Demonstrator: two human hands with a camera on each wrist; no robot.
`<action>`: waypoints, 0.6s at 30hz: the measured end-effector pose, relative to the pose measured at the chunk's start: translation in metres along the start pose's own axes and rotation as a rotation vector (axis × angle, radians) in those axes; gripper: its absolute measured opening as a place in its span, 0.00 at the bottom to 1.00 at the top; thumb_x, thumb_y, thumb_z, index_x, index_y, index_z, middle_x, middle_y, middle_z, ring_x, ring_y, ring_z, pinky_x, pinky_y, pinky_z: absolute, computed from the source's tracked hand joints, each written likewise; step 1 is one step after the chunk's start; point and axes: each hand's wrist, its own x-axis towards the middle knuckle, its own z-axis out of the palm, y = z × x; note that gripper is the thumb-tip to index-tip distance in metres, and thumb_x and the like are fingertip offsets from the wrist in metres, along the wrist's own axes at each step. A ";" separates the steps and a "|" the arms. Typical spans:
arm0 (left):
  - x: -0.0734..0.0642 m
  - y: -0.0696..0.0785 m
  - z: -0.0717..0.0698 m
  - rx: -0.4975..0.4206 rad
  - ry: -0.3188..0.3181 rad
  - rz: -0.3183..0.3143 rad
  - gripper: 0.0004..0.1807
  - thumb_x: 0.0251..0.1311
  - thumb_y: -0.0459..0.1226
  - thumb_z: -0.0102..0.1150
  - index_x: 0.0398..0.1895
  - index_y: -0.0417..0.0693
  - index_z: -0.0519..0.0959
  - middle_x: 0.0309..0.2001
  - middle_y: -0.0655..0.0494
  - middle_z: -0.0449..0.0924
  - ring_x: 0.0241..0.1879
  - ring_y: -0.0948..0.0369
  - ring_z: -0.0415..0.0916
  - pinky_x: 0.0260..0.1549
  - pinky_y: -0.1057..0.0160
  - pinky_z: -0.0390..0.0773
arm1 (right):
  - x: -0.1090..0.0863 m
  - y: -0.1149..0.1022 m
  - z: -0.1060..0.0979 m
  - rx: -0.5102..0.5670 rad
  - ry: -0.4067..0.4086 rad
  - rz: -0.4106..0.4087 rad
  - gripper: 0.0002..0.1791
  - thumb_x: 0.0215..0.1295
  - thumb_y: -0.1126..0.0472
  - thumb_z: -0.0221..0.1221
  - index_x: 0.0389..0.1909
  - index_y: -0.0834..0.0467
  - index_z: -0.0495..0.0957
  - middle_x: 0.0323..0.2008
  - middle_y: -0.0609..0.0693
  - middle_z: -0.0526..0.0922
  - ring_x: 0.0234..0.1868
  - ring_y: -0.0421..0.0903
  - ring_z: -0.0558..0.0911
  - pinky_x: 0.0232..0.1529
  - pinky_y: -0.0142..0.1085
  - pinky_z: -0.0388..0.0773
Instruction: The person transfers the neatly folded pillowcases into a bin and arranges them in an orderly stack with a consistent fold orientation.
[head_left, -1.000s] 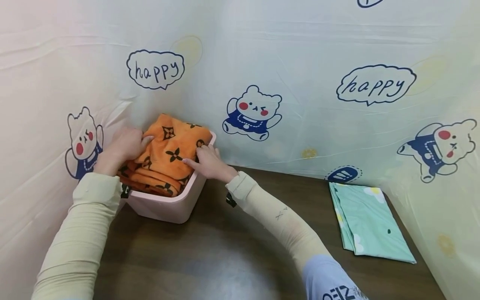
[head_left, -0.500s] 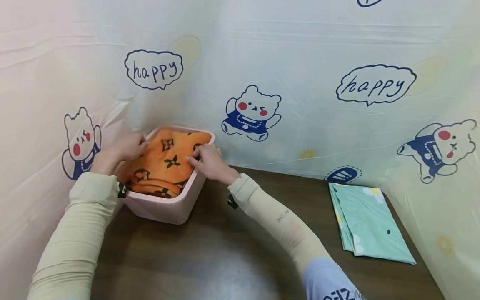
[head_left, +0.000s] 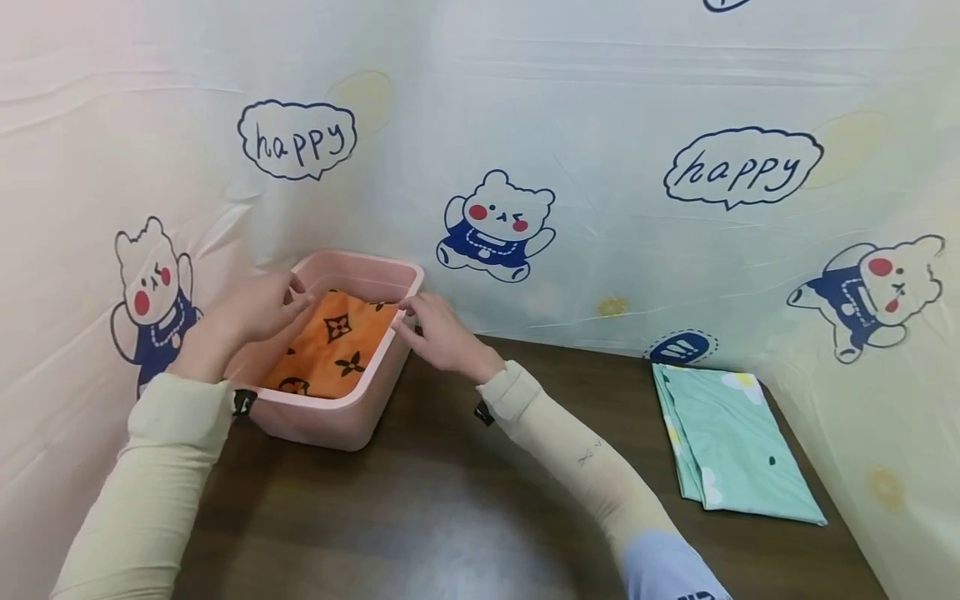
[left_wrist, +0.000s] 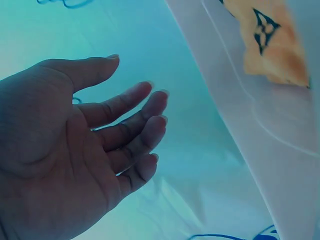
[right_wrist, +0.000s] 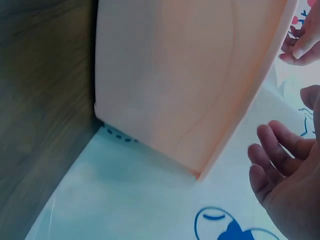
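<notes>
A pink plastic bin stands at the left, its mouth facing up. Low inside it lies an orange cloth with a dark flower pattern, its near end hidden by the bin's front wall. My left hand hovers at the bin's left side; the left wrist view shows its fingers relaxed, holding nothing, apart from the bin wall. At the right rim is my right hand. In the right wrist view its fingers are loosely bent and grip nothing, just off the bin's outer wall.
A folded mint-green cloth with flowers lies at the right on the dark wooden table. Behind and along both sides hangs a pale curtain printed with bears and words, close to the bin's back and left.
The orange cloth has sunk from above the bin's rim to low inside it. Both hands have come off the cloth, the left raised a little and the right drawn back to the rim.
</notes>
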 end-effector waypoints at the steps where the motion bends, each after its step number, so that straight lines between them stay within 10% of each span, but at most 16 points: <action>1: -0.001 0.005 0.002 -0.006 0.011 0.008 0.17 0.75 0.40 0.51 0.49 0.30 0.75 0.41 0.35 0.81 0.38 0.46 0.78 0.40 0.43 0.79 | -0.004 0.002 -0.002 -0.018 -0.008 0.001 0.26 0.79 0.47 0.51 0.67 0.60 0.71 0.60 0.53 0.76 0.60 0.48 0.72 0.64 0.40 0.69; 18: -0.019 0.086 0.076 0.005 0.550 0.388 0.06 0.62 0.28 0.62 0.42 0.35 0.80 0.40 0.43 0.82 0.43 0.45 0.77 0.47 0.45 0.76 | -0.090 0.040 -0.009 -0.092 -0.108 0.073 0.33 0.78 0.42 0.50 0.75 0.56 0.64 0.75 0.52 0.66 0.77 0.50 0.61 0.76 0.47 0.56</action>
